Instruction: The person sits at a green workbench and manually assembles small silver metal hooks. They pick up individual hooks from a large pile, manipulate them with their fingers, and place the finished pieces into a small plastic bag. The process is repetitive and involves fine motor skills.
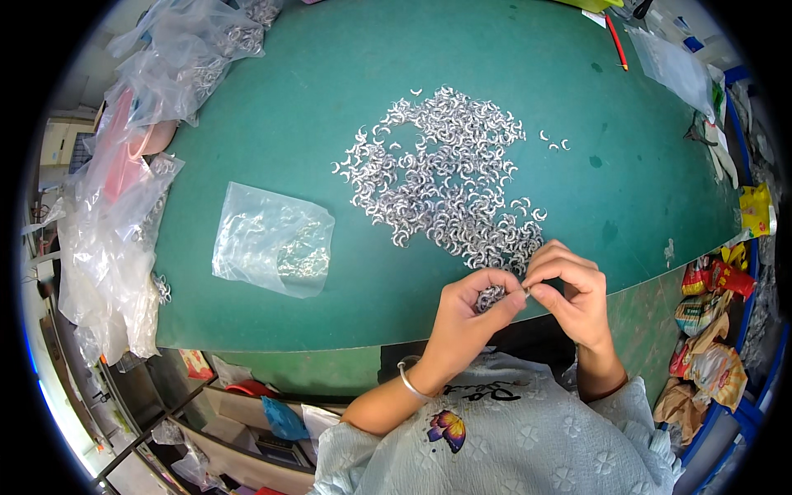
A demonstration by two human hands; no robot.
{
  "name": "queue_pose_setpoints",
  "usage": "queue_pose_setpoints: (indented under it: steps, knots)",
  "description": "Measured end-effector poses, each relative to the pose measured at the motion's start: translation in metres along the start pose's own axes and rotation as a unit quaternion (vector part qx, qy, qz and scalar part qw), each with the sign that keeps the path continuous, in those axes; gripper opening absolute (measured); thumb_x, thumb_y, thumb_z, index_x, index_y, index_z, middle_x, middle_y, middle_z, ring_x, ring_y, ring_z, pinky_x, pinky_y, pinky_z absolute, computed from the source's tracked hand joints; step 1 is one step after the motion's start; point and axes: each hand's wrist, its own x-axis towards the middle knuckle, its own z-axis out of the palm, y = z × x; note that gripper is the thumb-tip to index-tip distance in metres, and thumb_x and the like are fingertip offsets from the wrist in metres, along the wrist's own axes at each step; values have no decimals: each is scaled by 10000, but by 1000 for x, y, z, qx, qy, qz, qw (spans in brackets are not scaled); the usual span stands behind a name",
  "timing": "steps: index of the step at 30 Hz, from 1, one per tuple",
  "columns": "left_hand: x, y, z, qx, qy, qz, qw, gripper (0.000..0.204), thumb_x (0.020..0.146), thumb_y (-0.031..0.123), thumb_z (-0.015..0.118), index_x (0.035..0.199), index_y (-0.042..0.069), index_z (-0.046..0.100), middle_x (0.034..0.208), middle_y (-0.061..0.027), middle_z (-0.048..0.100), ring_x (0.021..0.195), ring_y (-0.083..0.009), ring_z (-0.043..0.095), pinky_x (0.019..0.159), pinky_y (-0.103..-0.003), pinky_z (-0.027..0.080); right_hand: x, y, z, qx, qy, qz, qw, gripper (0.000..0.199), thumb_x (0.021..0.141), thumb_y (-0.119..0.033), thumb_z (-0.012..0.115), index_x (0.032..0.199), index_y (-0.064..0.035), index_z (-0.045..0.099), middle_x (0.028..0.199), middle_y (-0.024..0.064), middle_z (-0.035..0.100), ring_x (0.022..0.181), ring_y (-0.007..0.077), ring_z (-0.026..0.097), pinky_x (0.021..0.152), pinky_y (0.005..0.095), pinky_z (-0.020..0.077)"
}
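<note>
A large loose pile of small silver crescent-shaped metal pieces [450, 186] lies spread on the green tabletop. My left hand [462, 326], at the near edge of the table, is curled around a cluster of the same crescent pieces [490, 298]. Its thumb and forefinger meet the fingertips of my right hand [575, 293], which is closed in a pinch. A tiny pale bit [527, 292] shows between the touching fingertips, too small to make out. Both hands are just in front of the pile's near end.
A clear plastic bag [272, 239] with shiny contents lies left of the pile. More bags [111, 272] and a pink container [153, 139] crowd the left edge. A red pen [617, 43] and a plastic sleeve [672, 66] lie far right. Coloured packets [714, 371] fill the right side.
</note>
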Motion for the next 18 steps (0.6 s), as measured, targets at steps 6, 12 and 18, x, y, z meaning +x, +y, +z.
queue_pose_setpoints:
  steps: [6,12,18]
  knots:
    - [5,-1,-4,-170,-69,-48,982,50,797,84,476,809,39,458,757,-91,506,545,-84,364,465,-195,277,16,20,-6,-284,145,-9,948,162,710,39,609,868,4,619,853,116,585,797,253,531,706,311,428]
    - [5,-2,-5,-164,-102,-10,981,95,818,111,481,799,18,479,754,-100,507,546,-87,390,450,-200,293,29,32,-2,-362,98,-28,927,268,715,-24,624,982,-21,603,1011,87,547,884,258,477,781,342,390]
    - [4,-9,-6,-83,-84,-22,993,210,908,176,472,868,-13,554,667,-39,495,508,-59,374,435,-184,281,39,28,-4,-369,60,-31,927,168,694,-44,653,850,-25,593,872,65,553,810,245,485,715,346,374]
